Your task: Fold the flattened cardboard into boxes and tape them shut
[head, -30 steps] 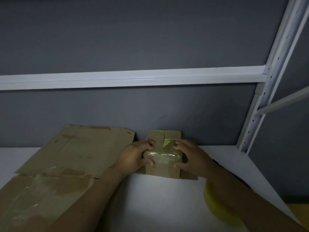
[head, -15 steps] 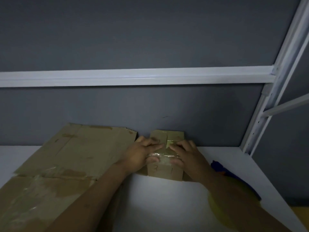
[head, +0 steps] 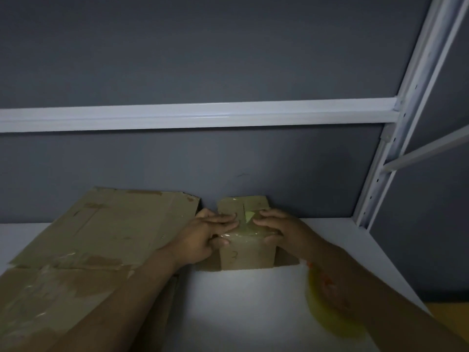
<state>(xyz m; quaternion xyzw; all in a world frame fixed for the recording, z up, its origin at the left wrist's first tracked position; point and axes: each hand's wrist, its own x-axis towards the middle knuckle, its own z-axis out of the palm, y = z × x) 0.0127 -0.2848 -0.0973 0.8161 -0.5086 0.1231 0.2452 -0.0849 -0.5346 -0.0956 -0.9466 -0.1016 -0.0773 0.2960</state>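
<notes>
Against the grey wall point(head: 228, 161) on the white shelf point(head: 241, 301), the small cardboard box point(head: 247, 257) sat under the left hand point(head: 208, 235) and right hand point(head: 278, 228), both flat-fingered, gripping nothing, pressing clear tape point(head: 247, 234) down to seal its top flaps.

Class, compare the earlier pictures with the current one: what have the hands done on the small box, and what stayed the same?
The left hand and right hand slid inward across the small box top; their fingers, curled and apart before, now lie straight, nearly meeting, pressing the clear tape down. Nothing was picked up or let go. The box and the flattened cardboard beside it stayed put.
</notes>
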